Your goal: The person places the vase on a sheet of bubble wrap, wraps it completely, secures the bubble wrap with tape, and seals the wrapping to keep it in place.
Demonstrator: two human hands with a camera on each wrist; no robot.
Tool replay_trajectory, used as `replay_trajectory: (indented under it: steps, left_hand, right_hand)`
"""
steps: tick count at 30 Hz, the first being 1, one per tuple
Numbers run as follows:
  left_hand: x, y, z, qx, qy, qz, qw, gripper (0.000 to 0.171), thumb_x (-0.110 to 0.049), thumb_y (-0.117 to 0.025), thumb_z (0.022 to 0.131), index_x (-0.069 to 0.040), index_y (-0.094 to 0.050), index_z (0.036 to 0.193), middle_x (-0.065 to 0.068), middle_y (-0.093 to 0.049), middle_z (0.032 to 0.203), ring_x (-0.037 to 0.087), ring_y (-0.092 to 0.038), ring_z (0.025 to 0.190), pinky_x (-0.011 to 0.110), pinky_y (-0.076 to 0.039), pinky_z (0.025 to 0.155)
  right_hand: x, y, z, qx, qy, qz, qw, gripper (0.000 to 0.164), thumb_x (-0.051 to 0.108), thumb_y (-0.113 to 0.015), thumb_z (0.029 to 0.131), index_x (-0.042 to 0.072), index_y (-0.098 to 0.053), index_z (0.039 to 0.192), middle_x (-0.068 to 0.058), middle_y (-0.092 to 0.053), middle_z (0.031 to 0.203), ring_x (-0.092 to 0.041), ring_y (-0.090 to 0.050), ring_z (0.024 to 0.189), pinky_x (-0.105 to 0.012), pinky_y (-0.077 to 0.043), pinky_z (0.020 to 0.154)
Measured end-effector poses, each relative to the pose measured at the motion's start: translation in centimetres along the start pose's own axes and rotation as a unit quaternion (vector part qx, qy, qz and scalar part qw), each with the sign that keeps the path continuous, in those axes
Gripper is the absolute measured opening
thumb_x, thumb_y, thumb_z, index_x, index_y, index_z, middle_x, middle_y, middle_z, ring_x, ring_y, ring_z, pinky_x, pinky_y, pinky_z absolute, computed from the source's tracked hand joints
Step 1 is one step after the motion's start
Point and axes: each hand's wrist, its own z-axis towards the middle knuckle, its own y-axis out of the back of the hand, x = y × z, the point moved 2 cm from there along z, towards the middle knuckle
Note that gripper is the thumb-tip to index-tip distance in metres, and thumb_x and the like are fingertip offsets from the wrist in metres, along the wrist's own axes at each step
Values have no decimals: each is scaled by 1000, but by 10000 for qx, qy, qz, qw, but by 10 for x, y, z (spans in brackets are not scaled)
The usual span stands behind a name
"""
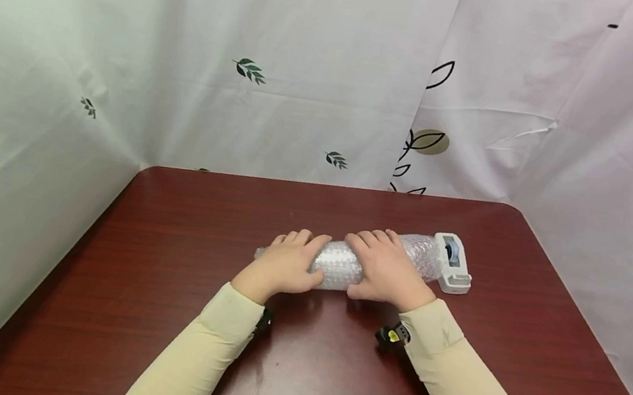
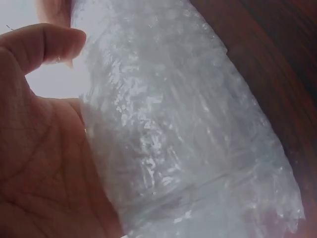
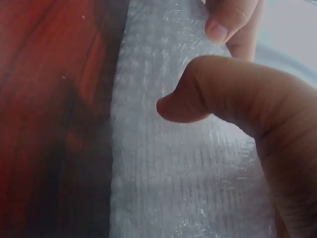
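Observation:
A long bundle rolled in clear bubble wrap lies crosswise on the table; what it may contain is hidden. My left hand grips its left part from above, fingers over the far side and thumb on the near side. Around the middle, my right hand holds it the same way. In the left wrist view, the bubble wrap shows creased layers and a ragged end beside the palm. The right wrist view has my bent right thumb against the wrap, with the left thumb close by.
A white tape dispenser stands at the bundle's right end, overlapping it in the head view. The dark red wooden table has white patterned curtains behind it and along both sides.

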Motion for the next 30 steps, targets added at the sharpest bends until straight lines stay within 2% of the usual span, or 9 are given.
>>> replay_trajectory:
  steps: [7,11,19,26,30]
  left_hand:
    - [2,1,-3,30,55,117,9999,84,-44,-76,81,-17,-41,153,11,-55,140,33,-52,128,56,-31,113]
    - [3,0,-3,16,56,169,9998,89,-44,-80,79,-16,-40,153,11,-55,140,34,-52,127,57,-32,112]
    - [3,0,-2,-34,142,260,9996,91,-41,-83,77,-16,-41,153,14,-54,133,35,-54,121,55,-36,108]
    - [3,0,-1,-52,103,268,9996,90,-41,-84,76,-12,-44,150,16,-54,130,36,-56,118,51,-39,108]
    - [4,2,0,-125,29,162,9998,85,-41,-86,74,-11,-49,144,12,-59,128,33,-59,114,50,-45,102]
  right_hand:
    - [-3,2,7,300,-109,132,9994,82,53,-77,59,10,-62,127,-10,-67,115,-32,-62,103,-53,-43,96]
    - [-5,2,12,504,-183,194,9984,81,55,-76,59,10,-63,125,-9,-68,112,-31,-63,100,-52,-46,92]
    - [-9,7,21,1183,-334,428,9915,76,48,-74,61,10,-63,126,-7,-68,110,-30,-64,97,-51,-48,87]
    - [-16,11,30,1822,-354,820,9792,70,45,-74,66,9,-63,125,-7,-70,109,-28,-66,91,-49,-53,80]
    - [-18,11,31,1954,-381,1035,9745,65,43,-73,67,11,-63,122,-4,-69,105,-24,-65,86,-45,-54,78]
